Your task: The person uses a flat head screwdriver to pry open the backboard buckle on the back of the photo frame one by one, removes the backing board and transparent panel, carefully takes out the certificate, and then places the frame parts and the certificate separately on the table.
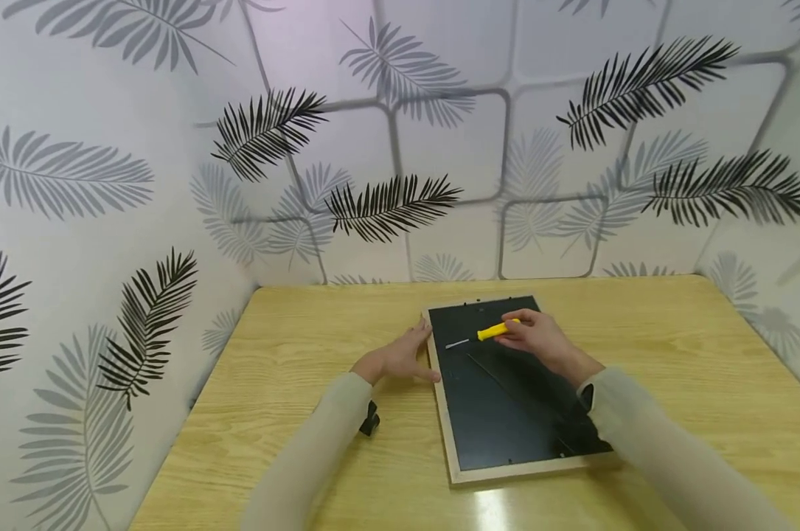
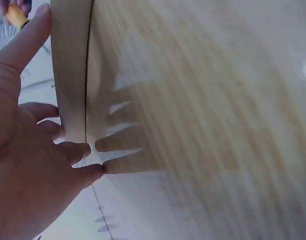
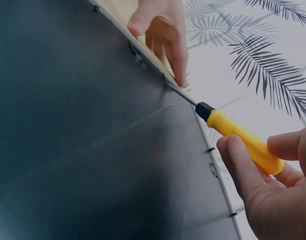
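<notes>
A picture frame (image 1: 454,459) with a light wood rim lies face down, its black backing (image 1: 499,413) upward. My right hand (image 1: 539,339) holds a yellow-handled screwdriver (image 1: 499,330) between thumb and fingers. In the right wrist view the screwdriver's shaft (image 3: 184,95) overlaps the frame's edge near a small dark tab (image 3: 165,79). At the frame's left side, my left hand (image 1: 402,358) rests with its fingers spread along the outer rim. The left wrist view shows its thumb (image 2: 35,32) along the rim and its fingertips (image 2: 95,171) at the lower side.
The frame is on a light wooden table (image 1: 293,369). More dark tabs (image 3: 234,215) and a metal hanger (image 3: 213,170) line the backing's edge. Behind the table rises a wall (image 1: 439,162) patterned with leaves.
</notes>
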`<state>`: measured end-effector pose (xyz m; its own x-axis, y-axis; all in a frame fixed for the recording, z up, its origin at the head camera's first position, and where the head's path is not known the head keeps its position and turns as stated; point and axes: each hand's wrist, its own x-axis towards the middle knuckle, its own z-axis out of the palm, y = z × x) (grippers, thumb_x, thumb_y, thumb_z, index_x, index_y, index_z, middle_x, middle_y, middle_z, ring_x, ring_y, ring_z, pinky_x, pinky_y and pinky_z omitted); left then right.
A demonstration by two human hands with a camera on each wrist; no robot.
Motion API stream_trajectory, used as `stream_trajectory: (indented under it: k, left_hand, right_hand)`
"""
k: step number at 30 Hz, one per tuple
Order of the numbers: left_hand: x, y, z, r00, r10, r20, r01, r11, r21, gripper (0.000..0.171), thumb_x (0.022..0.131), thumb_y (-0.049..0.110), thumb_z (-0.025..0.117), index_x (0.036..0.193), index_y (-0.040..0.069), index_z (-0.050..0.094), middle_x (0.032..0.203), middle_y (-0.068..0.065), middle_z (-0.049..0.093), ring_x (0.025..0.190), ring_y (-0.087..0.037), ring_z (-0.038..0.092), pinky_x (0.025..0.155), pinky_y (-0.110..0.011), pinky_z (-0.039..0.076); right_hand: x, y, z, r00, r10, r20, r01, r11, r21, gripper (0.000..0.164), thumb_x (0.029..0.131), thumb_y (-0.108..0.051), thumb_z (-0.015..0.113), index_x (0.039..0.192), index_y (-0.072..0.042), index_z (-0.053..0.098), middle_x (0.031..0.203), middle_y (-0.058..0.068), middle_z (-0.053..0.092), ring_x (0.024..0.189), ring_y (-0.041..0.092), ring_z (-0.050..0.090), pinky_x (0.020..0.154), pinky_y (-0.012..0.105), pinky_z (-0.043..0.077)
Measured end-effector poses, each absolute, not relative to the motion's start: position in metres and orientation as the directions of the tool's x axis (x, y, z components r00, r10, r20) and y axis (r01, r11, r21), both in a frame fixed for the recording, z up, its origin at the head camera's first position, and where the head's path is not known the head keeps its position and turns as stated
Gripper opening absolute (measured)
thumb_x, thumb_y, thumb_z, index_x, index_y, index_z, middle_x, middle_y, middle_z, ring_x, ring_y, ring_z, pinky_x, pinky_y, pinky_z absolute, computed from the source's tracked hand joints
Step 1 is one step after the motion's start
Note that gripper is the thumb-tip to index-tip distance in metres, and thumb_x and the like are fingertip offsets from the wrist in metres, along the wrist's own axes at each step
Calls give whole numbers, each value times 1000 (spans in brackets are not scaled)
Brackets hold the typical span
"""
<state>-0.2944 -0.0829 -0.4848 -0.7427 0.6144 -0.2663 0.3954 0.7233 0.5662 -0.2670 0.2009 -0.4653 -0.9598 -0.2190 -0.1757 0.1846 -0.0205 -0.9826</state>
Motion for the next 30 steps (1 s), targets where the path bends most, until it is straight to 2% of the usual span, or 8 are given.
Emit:
stream_trajectory:
  k: [5, 11, 20, 30]
  left_hand:
    - [-290, -80, -482, -736, 628, -253, 365, 682, 633, 96, 86, 30, 71, 152, 3, 5, 157, -16, 0, 143, -29, 1, 113, -42, 12]
    - [-273, -79, -488, -774, 578, -257, 303, 696, 651, 92, 89, 35, 67, 152, 5, 7, 157, -12, 8, 143, -26, 8, 113, -39, 16]
    - [-286, -81, -495, -768, 581, -269, 294, 694, 658, 92, 88, 40, 66, 154, 13, 7, 158, -8, 8, 143, -29, 1, 112, -48, 12]
    - [-288, -81, -493, -760, 575, -302, 282, 712, 643, 93, 87, 43, 66, 154, 18, 6, 158, -10, 6, 143, -32, -1, 111, -53, 7]
  right_hand:
    - [-269, 198, -469, -956, -212, -203, 217, -45, -975, 44, 100, -4, 44, 135, 18, 31, 119, 28, 47, 88, 17, 67, 85, 32, 50]
    - [-270, 196, -473, -956, -203, -211, 222, -32, -974, 43, 99, -3, 46, 134, 17, 34, 117, 27, 48, 89, 19, 67, 84, 32, 50]
    - [-267, 194, -471, -959, -194, -205, 203, 29, -979, 42, 99, -3, 47, 133, 18, 36, 125, 31, 44, 96, 23, 66, 89, 37, 47]
    - [-268, 196, -474, -950, -204, -236, 236, 22, -971, 42, 100, -3, 45, 135, 18, 35, 129, 31, 41, 101, 26, 64, 88, 34, 48]
